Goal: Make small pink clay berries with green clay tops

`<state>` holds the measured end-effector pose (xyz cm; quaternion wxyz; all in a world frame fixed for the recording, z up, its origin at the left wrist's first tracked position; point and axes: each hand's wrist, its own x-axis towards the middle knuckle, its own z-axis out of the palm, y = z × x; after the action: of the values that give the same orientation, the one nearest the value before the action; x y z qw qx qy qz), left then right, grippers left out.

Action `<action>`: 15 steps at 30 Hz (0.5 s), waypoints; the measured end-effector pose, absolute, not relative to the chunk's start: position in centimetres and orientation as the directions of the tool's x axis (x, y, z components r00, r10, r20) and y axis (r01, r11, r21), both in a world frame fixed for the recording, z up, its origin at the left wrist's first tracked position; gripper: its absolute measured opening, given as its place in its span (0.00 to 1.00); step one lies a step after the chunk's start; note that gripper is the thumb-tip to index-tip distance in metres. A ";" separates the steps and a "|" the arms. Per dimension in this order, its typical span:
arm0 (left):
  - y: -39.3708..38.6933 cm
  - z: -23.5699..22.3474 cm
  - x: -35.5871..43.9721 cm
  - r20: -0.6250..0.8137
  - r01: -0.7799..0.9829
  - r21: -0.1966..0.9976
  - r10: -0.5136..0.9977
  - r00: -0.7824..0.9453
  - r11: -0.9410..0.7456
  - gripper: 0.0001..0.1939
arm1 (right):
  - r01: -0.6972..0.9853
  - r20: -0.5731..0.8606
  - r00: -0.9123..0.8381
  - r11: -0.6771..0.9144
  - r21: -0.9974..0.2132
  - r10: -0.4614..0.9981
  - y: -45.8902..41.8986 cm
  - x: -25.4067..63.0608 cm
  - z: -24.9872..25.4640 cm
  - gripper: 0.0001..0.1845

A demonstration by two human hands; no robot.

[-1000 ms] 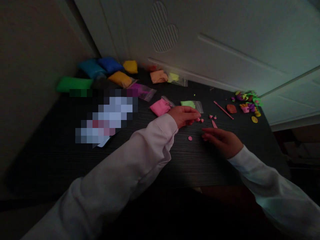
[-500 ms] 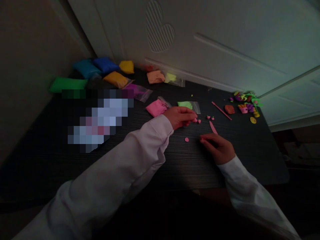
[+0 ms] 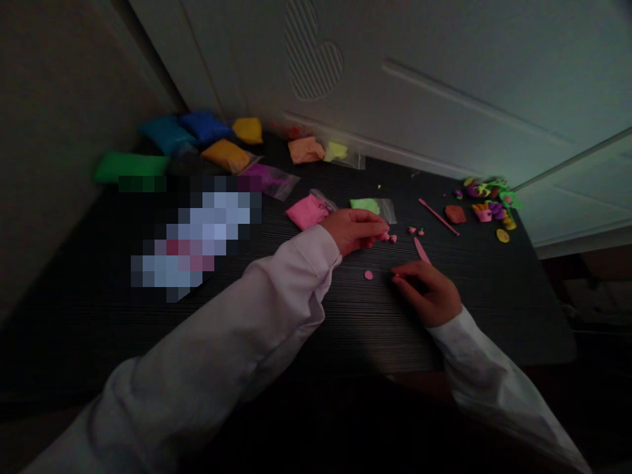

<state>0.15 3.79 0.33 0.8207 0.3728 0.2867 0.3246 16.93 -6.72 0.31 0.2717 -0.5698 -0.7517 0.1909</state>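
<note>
My left hand (image 3: 354, 230) is closed in a pinch over the table, its fingertips on a small pink clay ball (image 3: 385, 237). A second pink ball (image 3: 394, 239) lies just beside those fingertips. Lower and to the right, my right hand (image 3: 428, 291) pinches what looks like a tiny piece of pink clay, mostly covered by the fingers. A flat pink clay disc (image 3: 368, 275) rests between the two hands. Behind the right hand lies a pink modelling knife (image 3: 421, 250), and two little pink pieces with green tops (image 3: 412, 231) sit past it.
A pink clay bag (image 3: 307, 212) and a light green clay bag (image 3: 365, 207) lie behind my left hand. A thin pink stick tool (image 3: 439, 217) and a reddish clay lump (image 3: 455, 214) are farther right, near several small clay models (image 3: 482, 212). Coloured clay packs (image 3: 205, 126) line the back left.
My right hand has shifted very slightly left, still pinching. My left hand stays at the small pink balls. The view has moved a little.
</note>
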 end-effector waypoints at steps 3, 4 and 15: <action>3.8 0.4 0.1 -0.229 -0.319 0.796 0.743 0.629 0.515 0.01 | 0.752 0.226 -0.245 0.332 -0.570 0.943 -6.6 16.9 0.3 0.09; 3.8 0.4 0.1 -0.228 -0.320 0.795 0.742 0.631 0.516 0.01 | 0.765 0.237 -0.250 0.341 -0.546 0.939 -6.6 16.9 0.3 0.09; 3.9 0.2 0.1 -0.216 -0.328 0.796 0.745 0.631 0.509 0.01 | 0.873 0.267 -0.273 0.355 -0.334 0.924 -6.9 16.6 -0.1 0.14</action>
<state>0.15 3.85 0.19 0.8226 0.3728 0.2793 0.3261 16.57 -6.94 -0.12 0.2106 -0.5648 -0.7956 0.0605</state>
